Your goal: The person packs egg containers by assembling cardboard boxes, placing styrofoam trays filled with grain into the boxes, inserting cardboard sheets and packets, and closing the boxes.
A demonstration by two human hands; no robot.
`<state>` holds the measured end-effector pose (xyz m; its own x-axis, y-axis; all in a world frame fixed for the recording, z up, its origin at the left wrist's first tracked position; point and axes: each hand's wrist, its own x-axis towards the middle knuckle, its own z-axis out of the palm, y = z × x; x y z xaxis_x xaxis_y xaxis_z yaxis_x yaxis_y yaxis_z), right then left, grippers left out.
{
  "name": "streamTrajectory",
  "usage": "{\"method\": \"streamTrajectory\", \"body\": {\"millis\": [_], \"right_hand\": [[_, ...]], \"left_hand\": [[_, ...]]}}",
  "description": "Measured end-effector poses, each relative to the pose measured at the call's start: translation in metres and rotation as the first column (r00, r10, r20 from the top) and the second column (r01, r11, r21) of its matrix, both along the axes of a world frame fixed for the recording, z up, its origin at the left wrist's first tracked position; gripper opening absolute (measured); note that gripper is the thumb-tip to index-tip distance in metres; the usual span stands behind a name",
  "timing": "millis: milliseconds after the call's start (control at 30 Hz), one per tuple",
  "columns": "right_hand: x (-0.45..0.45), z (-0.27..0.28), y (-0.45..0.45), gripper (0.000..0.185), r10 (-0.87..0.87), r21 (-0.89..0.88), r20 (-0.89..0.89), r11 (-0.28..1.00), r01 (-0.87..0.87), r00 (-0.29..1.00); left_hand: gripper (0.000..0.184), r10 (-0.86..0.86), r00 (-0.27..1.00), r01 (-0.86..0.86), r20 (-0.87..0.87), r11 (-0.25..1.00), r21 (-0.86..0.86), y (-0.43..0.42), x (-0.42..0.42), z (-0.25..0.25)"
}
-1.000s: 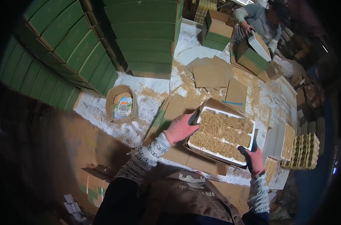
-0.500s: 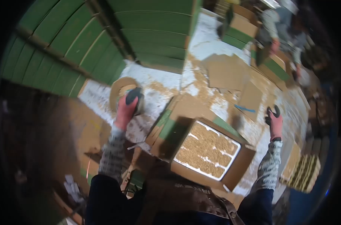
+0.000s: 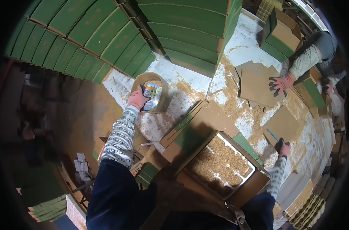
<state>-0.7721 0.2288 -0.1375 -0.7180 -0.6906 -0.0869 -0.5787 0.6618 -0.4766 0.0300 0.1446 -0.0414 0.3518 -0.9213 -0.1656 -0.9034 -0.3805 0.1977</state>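
My left hand (image 3: 139,98) reaches over the near rim of a round tub (image 3: 163,96). Its curled fingers are on the colourful printed cards (image 3: 153,92) inside, partly covering them. On the other side, my right hand (image 3: 283,149) closes at the near corner of a cardboard sheet (image 3: 285,123). A thin blue strip (image 3: 272,135) lies along that sheet, one end close to my fingertips. Directly before my body stands an open carton (image 3: 248,193), tilted in view. It holds a white tray (image 3: 249,171) covered with golden-brown husks or shavings.
Stacked green cartons (image 3: 182,28) form walls at the back left. A co-worker's gloved hand (image 3: 282,83) rests on a larger cardboard sheet (image 3: 257,86). More open cartons (image 3: 283,32) stand at the far right. Loose shavings cover the white table (image 3: 188,80). Egg-tray-like stacks (image 3: 306,212) sit lower right.
My right hand has moved from beside the small cardboard sheet to its corner, and the sheet has turned. My left hand now lies at the cards. The co-worker's hand has reached onto the larger sheet.
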Motion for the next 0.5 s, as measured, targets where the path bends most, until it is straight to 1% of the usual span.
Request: {"method": "streamTrajectory", "body": {"millis": [33, 67, 100, 133, 200, 233, 300, 367, 400, 433, 467, 500], "right_hand": [[-0.009, 0.019, 0.019, 0.032, 0.018, 0.154, 0.016, 0.988, -0.02, 1.0], [-0.039, 0.008, 0.047, 0.031, 0.099, -0.072, 0.239, 0.994, -0.084, 0.966], [-0.027, 0.032, 0.07, 0.032, 0.054, -0.199, 0.372, 0.98, 0.022, 0.927], [-0.01, 0.067, 0.09, 0.035, -0.007, -0.184, 0.298, 0.981, 0.064, 0.954], [0.026, 0.13, 0.118, 0.038, -0.089, -0.1, 0.049, 0.991, 0.094, 0.995], [0.044, 0.16, 0.13, 0.038, -0.062, -0.102, 0.01, 0.993, 0.062, 0.998], [0.073, 0.211, 0.15, 0.039, -0.01, -0.095, -0.071, 0.995, 0.003, 0.997], [0.085, 0.237, 0.169, 0.039, -0.022, -0.193, -0.188, 0.981, -0.015, 0.982], [0.092, 0.248, 0.177, 0.04, -0.033, -0.234, -0.247, 0.972, -0.026, 0.968], [0.104, 0.263, 0.184, 0.042, 0.04, -0.341, -0.184, 0.934, -0.102, 0.982], [0.121, 0.277, 0.188, 0.044, 0.104, -0.451, -0.134, 0.879, -0.154, 0.986], [0.149, 0.292, 0.189, 0.047, 0.142, -0.483, -0.231, 0.842, -0.24, 0.963]], "left_hand": [[0.064, 0.014, 1.0, -0.015, 0.012, 1.0, 0.011, 0.001, 0.004, 0.004], [0.063, 0.027, 0.999, -0.028, 0.027, 0.999, 0.02, 0.003, 0.007, 0.009], [0.06, 0.034, 0.991, -0.034, -0.13, 0.999, 0.004, 0.006, 0.005, 0.027], [0.06, 0.026, 0.994, -0.029, -0.103, 0.999, -0.024, 0.008, 0.007, 0.03], [0.059, 0.005, 0.999, -0.01, -0.054, 0.997, -0.08, 0.011, 0.012, 0.034], [0.051, -0.004, 1.0, 0.003, -0.019, 0.997, -0.074, 0.012, 0.014, 0.034], [0.045, -0.013, 0.999, 0.012, -0.04, 1.0, -0.025, 0.012, 0.011, 0.045], [0.038, -0.053, 0.995, 0.051, -0.089, 0.999, -0.014, 0.011, 0.01, 0.05], [0.038, -0.173, 0.971, 0.152, -0.166, 0.98, -0.131, 0.016, 0.004, 0.053], [0.039, -0.306, 0.924, 0.248, -0.231, 0.936, -0.251, 0.023, -0.005, 0.061], [0.039, -0.452, 0.847, 0.337, -0.279, 0.863, -0.375, 0.026, -0.019, 0.073], [0.039, -0.652, 0.743, 0.489, -0.15, 0.682, -0.544, 0.043, -0.064, 0.113]]}}
